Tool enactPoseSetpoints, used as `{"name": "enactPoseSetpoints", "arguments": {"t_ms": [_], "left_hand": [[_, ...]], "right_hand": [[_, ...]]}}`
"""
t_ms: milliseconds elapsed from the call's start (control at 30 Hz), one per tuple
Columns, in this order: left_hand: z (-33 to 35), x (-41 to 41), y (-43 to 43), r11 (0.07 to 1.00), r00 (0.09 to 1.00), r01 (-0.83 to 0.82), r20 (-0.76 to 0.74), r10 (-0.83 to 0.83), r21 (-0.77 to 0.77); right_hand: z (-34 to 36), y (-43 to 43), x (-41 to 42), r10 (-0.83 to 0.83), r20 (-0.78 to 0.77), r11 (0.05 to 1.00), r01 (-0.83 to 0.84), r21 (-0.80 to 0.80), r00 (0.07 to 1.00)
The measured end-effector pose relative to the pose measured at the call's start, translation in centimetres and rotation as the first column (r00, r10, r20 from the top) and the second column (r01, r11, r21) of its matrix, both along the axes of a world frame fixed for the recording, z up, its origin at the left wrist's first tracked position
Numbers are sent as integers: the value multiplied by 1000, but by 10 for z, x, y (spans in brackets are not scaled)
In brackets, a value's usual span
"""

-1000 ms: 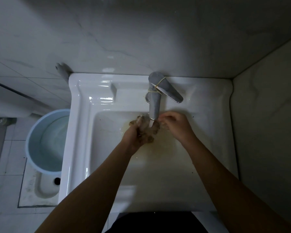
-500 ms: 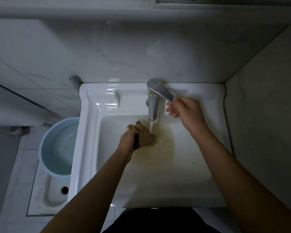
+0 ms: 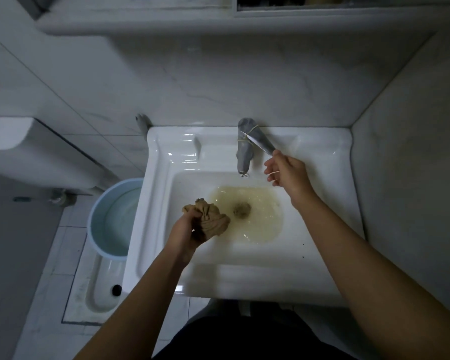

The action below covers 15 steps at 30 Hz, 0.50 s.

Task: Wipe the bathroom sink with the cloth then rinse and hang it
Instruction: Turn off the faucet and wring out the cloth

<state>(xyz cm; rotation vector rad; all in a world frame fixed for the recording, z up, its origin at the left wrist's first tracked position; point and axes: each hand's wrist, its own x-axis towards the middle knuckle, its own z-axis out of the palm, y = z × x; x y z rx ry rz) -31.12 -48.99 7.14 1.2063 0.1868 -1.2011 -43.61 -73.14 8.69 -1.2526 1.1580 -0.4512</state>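
The white bathroom sink [image 3: 322, 144] stands in a tiled corner, with yellowish water pooled around its drain [image 3: 241, 210]. Over the left part of the basin, my left hand [image 3: 183, 231] squeezes a bunched, wet brown cloth [image 3: 211, 220]. My right hand [image 3: 289, 172] is at the tip of the faucet lever [image 3: 260, 142], thumb and forefinger on it and the other fingers loose. The chrome faucet [image 3: 244, 157] has rubber bands wound around it. No stream of water shows under the spout.
A light blue bucket [image 3: 99, 216] holding water stands on the floor left of the sink, above a squat toilet pan [image 3: 99, 289]. Tiled walls close in behind and on the right. A ledge [image 3: 166, 22] runs along the wall above the sink.
My right hand left the cloth and went up to the faucet lever. My left hand drew the cloth away from under the spout, down and to the left. The water stream has stopped.
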Motion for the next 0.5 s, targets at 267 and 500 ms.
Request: {"name": "enactPoseSetpoints", "arguments": {"t_ms": [267,500], "left_hand": [[30,-15,7,996,994,87,-66,-86,4],[41,-24,-23,936,920,309,196,-338,167]], "right_hand": [[-25,97,-34,80,-29,862,-55,504,996],[1,103,-30,-52,239,672,-143,727,970]]}}
